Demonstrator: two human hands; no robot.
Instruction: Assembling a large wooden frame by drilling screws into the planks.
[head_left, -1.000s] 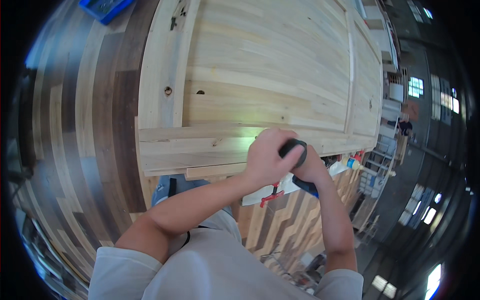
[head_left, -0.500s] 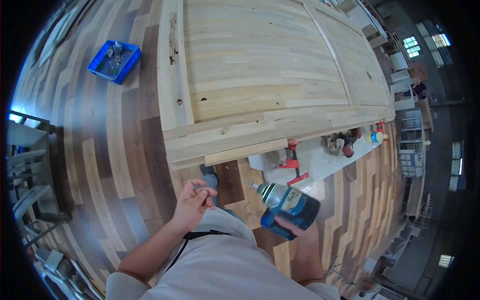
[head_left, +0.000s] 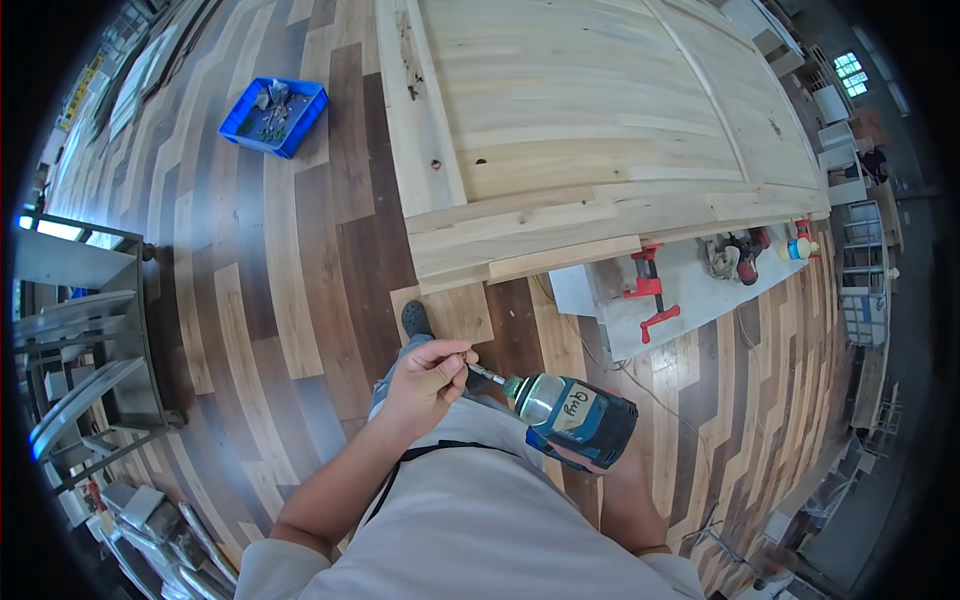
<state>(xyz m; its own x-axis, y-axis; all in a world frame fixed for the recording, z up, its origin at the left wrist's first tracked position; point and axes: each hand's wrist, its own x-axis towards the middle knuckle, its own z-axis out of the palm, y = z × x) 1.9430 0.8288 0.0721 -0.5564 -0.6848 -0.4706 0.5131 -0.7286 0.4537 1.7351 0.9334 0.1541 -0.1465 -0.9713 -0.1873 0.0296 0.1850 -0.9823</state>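
A blue and black cordless driver with a paper label is held level in front of my body. My right hand is wrapped round its grip, mostly hidden beneath the tool. The driver's metal bit points left. My left hand is closed in a pinch right at the bit's tip. Whatever small piece sits between its fingertips is too small to name. Beyond both hands lies a large pale wooden panel with a raised frame and knots. A short wooden strip runs along its near edge.
A red clamp hangs at the panel's near edge over a white surface. Another red and black tool lies there. On the plank floor, a blue bin of bits stands left. A metal rack is nearer left. A cord crosses the floor.
My left hand has come up to the driver's tip, where before they were apart. The view has shifted, so the panel and bin appear further right.
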